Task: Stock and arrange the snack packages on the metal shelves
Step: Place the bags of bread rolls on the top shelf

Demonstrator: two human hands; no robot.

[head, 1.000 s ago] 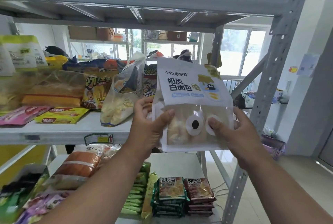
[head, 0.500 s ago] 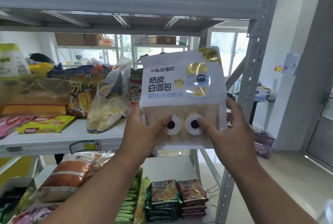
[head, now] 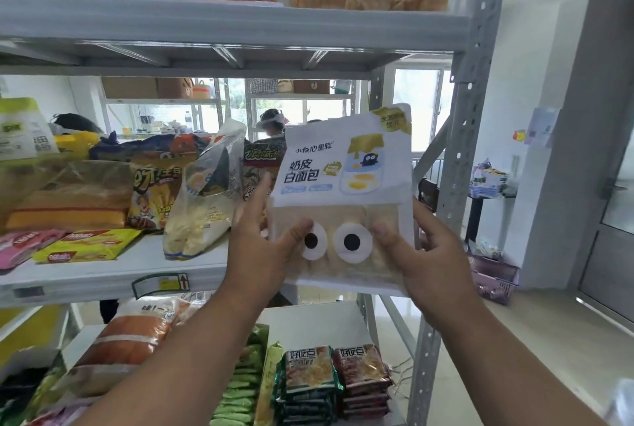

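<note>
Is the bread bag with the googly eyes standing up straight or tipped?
Nearly upright, slightly tilted: bread bag, label above the eyes, held by left hand and right hand.

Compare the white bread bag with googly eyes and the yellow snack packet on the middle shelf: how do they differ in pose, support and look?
1. The white bread bag is upright; the yellow snack packet lies flat.
2. The bread bag is gripped by the left hand and right hand; the yellow packet rests untouched on the middle shelf.
3. The bread bag has a clear lower window with two eye stickers; the yellow packet looks opaque.

Both are sealed snack packages.
</note>
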